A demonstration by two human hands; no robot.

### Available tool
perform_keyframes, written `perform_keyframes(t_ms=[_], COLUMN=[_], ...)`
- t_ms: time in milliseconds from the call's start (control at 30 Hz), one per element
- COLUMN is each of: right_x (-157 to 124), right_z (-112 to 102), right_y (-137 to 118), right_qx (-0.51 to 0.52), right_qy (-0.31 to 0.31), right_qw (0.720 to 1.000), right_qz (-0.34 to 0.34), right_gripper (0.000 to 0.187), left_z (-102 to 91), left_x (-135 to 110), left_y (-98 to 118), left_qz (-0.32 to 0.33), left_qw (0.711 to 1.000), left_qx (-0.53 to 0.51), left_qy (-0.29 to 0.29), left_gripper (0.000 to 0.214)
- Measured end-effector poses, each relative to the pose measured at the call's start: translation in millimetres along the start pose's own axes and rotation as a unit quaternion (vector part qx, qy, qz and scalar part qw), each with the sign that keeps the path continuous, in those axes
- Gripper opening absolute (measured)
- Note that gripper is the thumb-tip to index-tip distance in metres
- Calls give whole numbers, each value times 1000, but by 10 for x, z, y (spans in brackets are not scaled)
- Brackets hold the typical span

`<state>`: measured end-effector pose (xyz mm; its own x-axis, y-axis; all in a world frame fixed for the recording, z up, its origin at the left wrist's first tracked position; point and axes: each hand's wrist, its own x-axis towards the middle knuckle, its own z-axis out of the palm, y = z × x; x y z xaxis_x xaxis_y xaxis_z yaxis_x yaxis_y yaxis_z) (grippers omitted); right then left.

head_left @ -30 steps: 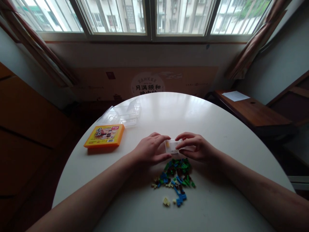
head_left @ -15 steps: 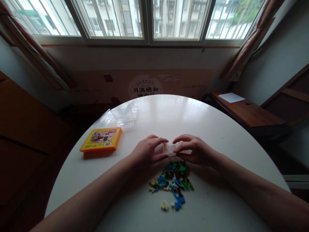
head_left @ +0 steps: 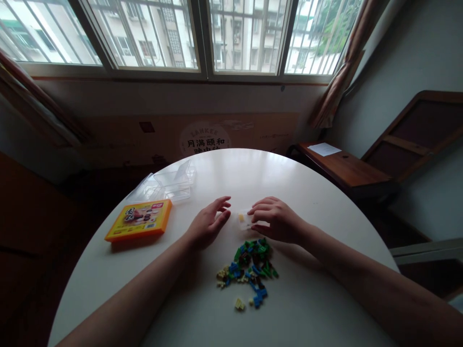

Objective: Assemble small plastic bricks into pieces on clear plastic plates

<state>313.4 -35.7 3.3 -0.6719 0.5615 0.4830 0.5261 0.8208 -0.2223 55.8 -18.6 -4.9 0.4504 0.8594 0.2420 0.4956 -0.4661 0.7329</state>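
Note:
A small clear plastic box [head_left: 243, 219] with something yellow inside lies on the round white table [head_left: 311, 193]. My right hand [head_left: 275, 221] rests over its right side, fingers curled on it. Just left of the box, my left hand [head_left: 210, 224] lies with its fingers stretched out and apart, holding nothing. A heap of small green, blue, brown and cream building bricks [head_left: 249, 265] sits just in front of both hands.
An orange flat box [head_left: 139, 220] lies at the table's left. Behind it stand clear plastic containers [head_left: 170, 182]. A dark wooden desk [head_left: 343, 166] with a sheet of paper stands to the right, near a curtain. Windows run along the far wall.
My left hand has let go of the small clear box and opened, drawing a little to the left. The right hand stays on the box. The view has tilted and shifted.

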Motion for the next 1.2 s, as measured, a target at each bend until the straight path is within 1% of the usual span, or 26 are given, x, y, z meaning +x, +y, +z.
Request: perform_keyframes(t_ms=[67, 100, 200, 233, 467, 600, 800, 967, 1200], right_x=[-10, -18, -62, -86, -340, -451, -547, -594, -519], right_z=[-43, -65, -134, -162, -410, -485, -503, -503, -353], right_y=[64, 106, 280, 352, 964, 1242, 1563, 1804, 2095], right_qx=[-21, -35, -97, -123, -210, -246, -289, -301, -286], right_qy=[-11, -15, -28, -34, -22, -14, 15, 44, 86], right_qw=[1000, 999, 994, 990, 967, 951, 920, 897, 884], right_qz=[17, 24, 51, 59, 142, 187, 263, 320, 360], right_gripper=[2, 4, 25, 29, 26, 27, 29, 32, 35], left_z=[-5, -7, -13, -15, -16, -20, -45, -58, -45], left_x=[7, 10, 17, 19, 35, 50, 68, 65, 62], left_y=[9, 14, 19, 16, -23, -40, -66, -82, -100], left_qz=[0, 1, 2, 3, 6, -5, -13, -17, -23], left_qw=[1000, 1000, 1000, 1000, 1000, 999, 998, 998, 998], left_qx=[-2, 0, 3, 3, -11, -39, -51, -48, -58], left_qy=[-2, -6, -21, -24, -19, -21, -31, -31, -28], left_gripper=[53, 53, 53, 53, 52, 51, 53, 51, 48])
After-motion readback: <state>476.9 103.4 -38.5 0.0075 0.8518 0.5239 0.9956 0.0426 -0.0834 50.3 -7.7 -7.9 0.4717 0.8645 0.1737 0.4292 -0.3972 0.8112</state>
